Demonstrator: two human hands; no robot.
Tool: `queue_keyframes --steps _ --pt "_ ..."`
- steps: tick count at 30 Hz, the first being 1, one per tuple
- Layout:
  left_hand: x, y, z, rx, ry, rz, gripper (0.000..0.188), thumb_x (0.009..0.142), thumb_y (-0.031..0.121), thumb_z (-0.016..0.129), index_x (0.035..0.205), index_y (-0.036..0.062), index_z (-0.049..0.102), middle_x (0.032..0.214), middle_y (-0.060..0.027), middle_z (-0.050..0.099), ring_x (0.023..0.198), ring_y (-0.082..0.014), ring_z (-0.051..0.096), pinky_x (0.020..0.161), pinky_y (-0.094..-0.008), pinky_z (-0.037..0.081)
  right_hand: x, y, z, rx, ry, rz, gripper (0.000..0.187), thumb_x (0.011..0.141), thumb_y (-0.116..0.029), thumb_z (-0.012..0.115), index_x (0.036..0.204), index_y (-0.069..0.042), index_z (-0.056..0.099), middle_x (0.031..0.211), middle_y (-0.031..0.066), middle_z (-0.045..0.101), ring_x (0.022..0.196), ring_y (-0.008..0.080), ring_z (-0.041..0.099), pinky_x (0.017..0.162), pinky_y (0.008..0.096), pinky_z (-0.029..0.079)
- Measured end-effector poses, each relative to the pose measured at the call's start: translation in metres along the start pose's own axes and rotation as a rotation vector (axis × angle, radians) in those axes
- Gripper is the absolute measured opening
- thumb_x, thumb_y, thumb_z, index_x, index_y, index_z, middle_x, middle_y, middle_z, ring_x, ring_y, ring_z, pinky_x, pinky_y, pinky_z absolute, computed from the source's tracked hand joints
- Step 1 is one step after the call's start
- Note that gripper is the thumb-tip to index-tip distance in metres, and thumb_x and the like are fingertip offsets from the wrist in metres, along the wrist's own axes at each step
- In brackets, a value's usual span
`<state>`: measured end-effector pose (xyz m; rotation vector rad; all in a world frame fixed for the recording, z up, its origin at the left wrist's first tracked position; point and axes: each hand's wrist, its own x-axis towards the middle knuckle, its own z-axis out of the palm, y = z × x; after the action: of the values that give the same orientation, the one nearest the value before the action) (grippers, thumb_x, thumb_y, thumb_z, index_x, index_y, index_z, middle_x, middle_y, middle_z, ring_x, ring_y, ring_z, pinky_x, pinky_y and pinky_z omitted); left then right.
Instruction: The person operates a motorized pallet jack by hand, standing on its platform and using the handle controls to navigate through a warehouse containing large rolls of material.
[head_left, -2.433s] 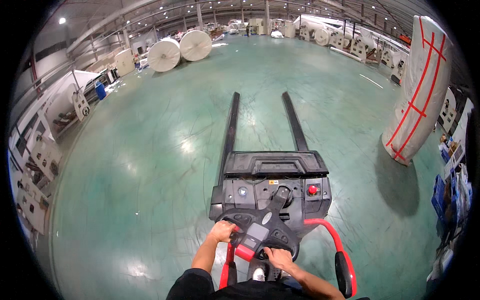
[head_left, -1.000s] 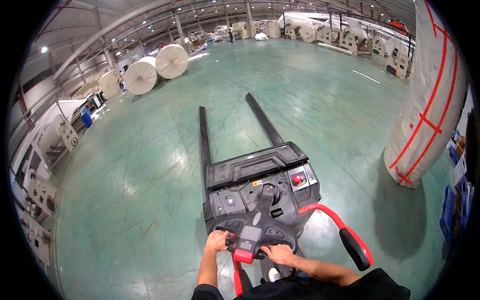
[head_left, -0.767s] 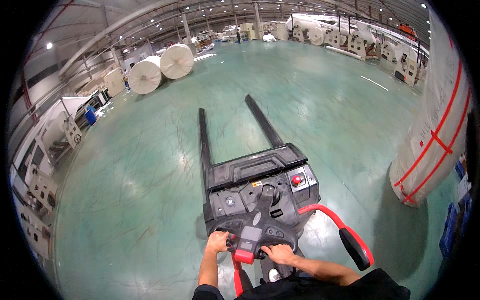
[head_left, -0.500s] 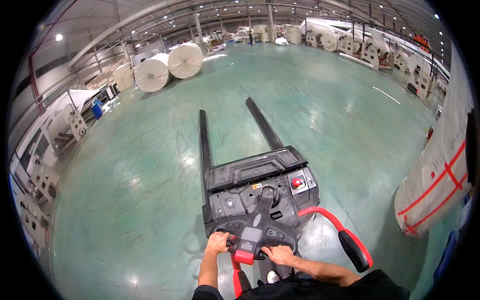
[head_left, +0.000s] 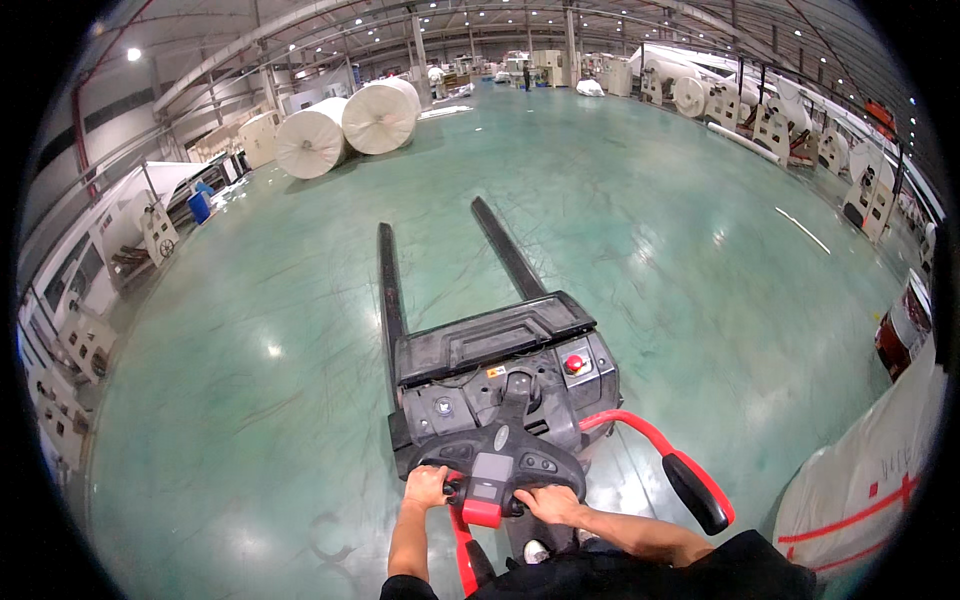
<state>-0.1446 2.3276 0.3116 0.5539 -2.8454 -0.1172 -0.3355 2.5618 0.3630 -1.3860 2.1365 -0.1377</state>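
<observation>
Both of my hands rest on the control handle (head_left: pixel 500 440) of a black electric pallet truck (head_left: pixel 480 340). My left hand (head_left: pixel 427 487) is wrapped round the handle's left grip, beside the small display. Around the right grip my right hand (head_left: pixel 548 503) is closed, its thumb toward the inner control. A red emergency button (head_left: pixel 576 363) sits on the truck's body. The two forks (head_left: pixel 510 250) point ahead, low over the floor, with no load on them. Red side arms with black pads stand on either side of me; the right side arm (head_left: pixel 655 432) shows most fully.
Two large white rolls (head_left: pixel 380 115) stand ahead on the left. A wrapped roll (head_left: pixel 850 500) with red tape is close on my right, with a dark red and white drum (head_left: pixel 905 325) beyond it. Machines line both sides. A thin white strip (head_left: pixel 803 230) lies on the green floor (head_left: pixel 250 300).
The truck has advanced. The wrapped roll on the right has slid back and lower in view, and the drum beyond it has come into sight. My hands keep their hold.
</observation>
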Motion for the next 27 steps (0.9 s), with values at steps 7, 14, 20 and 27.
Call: queue_keyframes --steps 7,14,20,27 --pt "-0.015 0.053 0.007 0.024 -0.06 -0.147 0.036 0.054 0.03 0.072 0.082 0.0119 0.06 0.07 -0.0105 0.063 0.069 -0.0295 0.064 0.066 -0.0405 0.051 -0.041 0.032 -0.027 -0.053 0.104 -0.209 0.074 0.086 -0.067 0.032 0.119 -0.005 0.056 0.094 0.0226 0.065 0.088 0.0368 0.063 0.076 0.0452 0.049" --pt "0.002 0.145 0.015 -0.038 0.037 -0.252 0.031 0.052 0.028 0.071 0.076 0.0114 0.06 0.066 -0.009 0.063 0.066 -0.0275 0.064 0.064 -0.04 0.051 -0.041 0.125 -0.038 -0.081 0.212 -0.352 0.062 0.084 -0.062 0.045 0.103 -0.004 0.057 0.093 0.017 0.063 0.088 0.0351 0.061 0.075 0.0438 0.048" --pt "0.03 0.217 0.036 -0.135 -0.155 -0.42 0.037 0.06 0.032 0.064 0.09 0.0105 0.066 0.077 -0.0134 0.067 0.074 -0.0295 0.066 0.069 -0.0413 0.052 -0.019 0.216 -0.06 -0.168 0.201 -0.513 0.054 0.08 -0.06 0.051 0.095 -0.009 0.059 0.083 0.0109 0.064 0.081 0.0308 0.062 0.068 0.0413 0.047" --pt "0.101 0.252 0.076 -0.264 -0.544 -0.515 0.037 0.064 0.031 0.057 0.086 0.0036 0.071 0.088 -0.0213 0.067 0.087 -0.0328 0.066 0.08 -0.0427 0.052 0.055 0.308 -0.088 -0.231 0.155 -0.718 0.052 0.081 -0.059 0.052 0.094 -0.008 0.059 0.086 0.0115 0.064 0.082 0.0318 0.062 0.068 0.0426 0.048"
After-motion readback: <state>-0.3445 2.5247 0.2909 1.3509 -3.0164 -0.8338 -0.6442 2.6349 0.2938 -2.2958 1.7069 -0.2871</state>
